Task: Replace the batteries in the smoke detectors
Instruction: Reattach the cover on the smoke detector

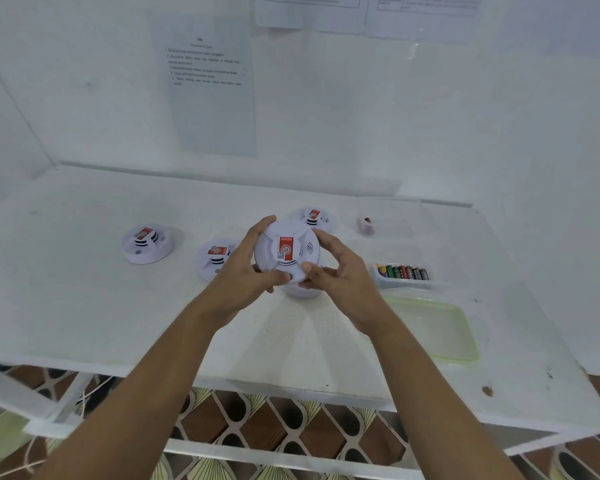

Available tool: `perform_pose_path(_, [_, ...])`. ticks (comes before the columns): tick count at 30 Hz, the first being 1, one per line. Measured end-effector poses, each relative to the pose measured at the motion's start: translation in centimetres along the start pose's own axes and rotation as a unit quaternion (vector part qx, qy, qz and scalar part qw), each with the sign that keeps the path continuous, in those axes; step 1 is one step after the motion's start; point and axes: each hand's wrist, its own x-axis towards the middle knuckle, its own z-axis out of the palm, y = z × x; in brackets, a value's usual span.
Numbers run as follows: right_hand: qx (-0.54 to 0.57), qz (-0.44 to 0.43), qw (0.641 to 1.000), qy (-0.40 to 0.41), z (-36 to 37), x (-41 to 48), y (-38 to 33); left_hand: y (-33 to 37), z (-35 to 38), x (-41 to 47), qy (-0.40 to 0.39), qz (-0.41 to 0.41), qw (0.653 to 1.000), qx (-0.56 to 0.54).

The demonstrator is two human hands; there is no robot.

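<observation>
White plastic smoke detector [286, 252], mid-frame, looks light and rigid; left hand [246, 271] and right hand [340, 275] clasp its rim, best for twisting.

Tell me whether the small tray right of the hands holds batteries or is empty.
Not empty: a row of batteries lies side by side in the small tray.
</observation>
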Motion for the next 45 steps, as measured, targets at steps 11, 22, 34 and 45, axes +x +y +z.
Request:
perform_pose_path(11, [0.016, 0.019, 1.0, -0.015, 2.4, -0.6, 1.1, -1.1, -3.4, -1.6, 0.009, -0.026, 0.999, 0.041])
perform_pose_path(22, [0.012, 0.03, 0.999, -0.007, 5.2, -0.4, 1.9, -1.8, -5.5, -2.7, 0.052, 0.03, 0.987, 0.146])
perform_pose_path(34, [0.003, 0.042, 0.999, -0.012, 4.6, 2.8, 2.1, -2.3, -5.7, -0.2, 0.088, 0.046, 0.981, 0.168])
perform_pose_path(45, [-0.023, 0.036, 0.999, -0.019, 1.5, 7.7, 1.0, -1.4, -4.4, 5.1, 0.127, 0.059, 0.977, 0.16])
